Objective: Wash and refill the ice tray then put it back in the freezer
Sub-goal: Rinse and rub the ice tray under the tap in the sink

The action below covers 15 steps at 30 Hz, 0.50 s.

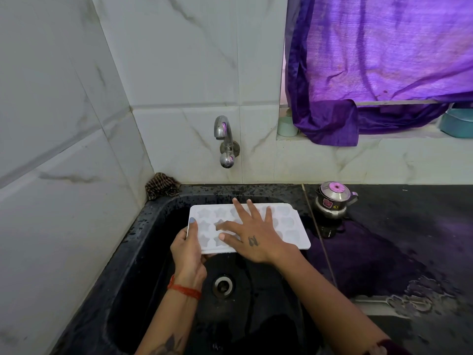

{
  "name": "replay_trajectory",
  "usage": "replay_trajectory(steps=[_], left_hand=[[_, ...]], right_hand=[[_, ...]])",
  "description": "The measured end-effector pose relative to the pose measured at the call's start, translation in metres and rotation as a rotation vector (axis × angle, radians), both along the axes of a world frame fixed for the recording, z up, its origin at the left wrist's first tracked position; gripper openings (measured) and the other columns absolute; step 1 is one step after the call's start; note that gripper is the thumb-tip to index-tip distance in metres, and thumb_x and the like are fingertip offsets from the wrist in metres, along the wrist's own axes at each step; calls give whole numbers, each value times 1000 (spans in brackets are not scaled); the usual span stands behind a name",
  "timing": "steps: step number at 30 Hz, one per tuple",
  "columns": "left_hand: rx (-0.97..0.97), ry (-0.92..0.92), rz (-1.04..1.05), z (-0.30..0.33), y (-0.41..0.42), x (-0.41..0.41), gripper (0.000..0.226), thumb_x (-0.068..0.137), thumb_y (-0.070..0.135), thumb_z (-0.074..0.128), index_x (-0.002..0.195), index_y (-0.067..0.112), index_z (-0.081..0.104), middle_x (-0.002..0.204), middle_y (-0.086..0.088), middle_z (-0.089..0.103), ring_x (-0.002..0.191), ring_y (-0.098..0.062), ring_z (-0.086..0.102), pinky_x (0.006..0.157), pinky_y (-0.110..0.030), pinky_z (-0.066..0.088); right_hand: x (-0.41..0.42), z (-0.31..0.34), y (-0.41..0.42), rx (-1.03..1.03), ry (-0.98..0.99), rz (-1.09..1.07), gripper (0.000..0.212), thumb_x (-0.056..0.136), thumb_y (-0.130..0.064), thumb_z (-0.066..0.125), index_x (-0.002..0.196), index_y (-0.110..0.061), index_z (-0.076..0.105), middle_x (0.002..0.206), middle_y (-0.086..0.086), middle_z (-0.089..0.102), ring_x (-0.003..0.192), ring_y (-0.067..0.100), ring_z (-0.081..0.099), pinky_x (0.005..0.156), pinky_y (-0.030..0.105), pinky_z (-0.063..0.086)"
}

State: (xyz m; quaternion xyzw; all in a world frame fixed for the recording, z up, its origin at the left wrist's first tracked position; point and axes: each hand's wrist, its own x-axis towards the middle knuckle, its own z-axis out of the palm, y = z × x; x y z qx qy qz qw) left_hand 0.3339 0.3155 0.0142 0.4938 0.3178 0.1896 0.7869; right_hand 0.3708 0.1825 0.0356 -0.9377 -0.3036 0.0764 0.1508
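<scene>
The left hand [188, 248] has its grip closed on the near-left corner of the white ice tray [294, 229] — thumb on the top face, the other fingers hidden beneath the edge — and holds the tray level over the black sink [153, 252]. The right hand [252, 238] lies flat on the tray's top with its fingers spread and straight, so its grip is wide and holds nothing; the fingertips reach toward the far edge of the tray, and the palm hangs over the near edge. The tray's moulded pockets face up (star shapes on the left, rounder ones on the right), and its right end reaches past the sink rim toward the dark worktop [409, 226]. Below the hands, the round metal drain [223, 285] sits in the sink floor. A chrome tap [225, 142] juts from the marble-patterned wall tiles above the tray — no water is seen falling from it. A crumpled checked cloth [161, 187] sits in the corner at the sink's far-left rim. On the worktop just right of the tray stands a small steel kettle [332, 199], and a purple curtain [384, 60] hangs over the window ledge behind.
</scene>
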Motion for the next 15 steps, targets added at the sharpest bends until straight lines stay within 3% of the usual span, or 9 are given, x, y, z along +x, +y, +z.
replay_trajectory(steps=[6, 15], left_hand=[[5, 5, -19, -3, -2, -2, 19, 95, 28, 56, 86, 13, 61, 86, -8, 67, 70, -20, 64, 53, -27, 55], [20, -9, -23, 1, -5, -2, 19, 94, 28, 56, 83, 14, 60, 83, -8, 66, 70, -20, 63, 64, -34, 53]], right_hand=[[0, 1, -2, -24, 11, -9, 41, 96, -58, 28, 129, -42, 45, 161, 0, -9, 146, 31, -15, 111, 64, -11], [-3, 0, 2, -89, -87, -39, 40, 97, -54, 27, 133, -43, 41, 161, 0, -9, 147, 32, -10, 108, 67, -13]])
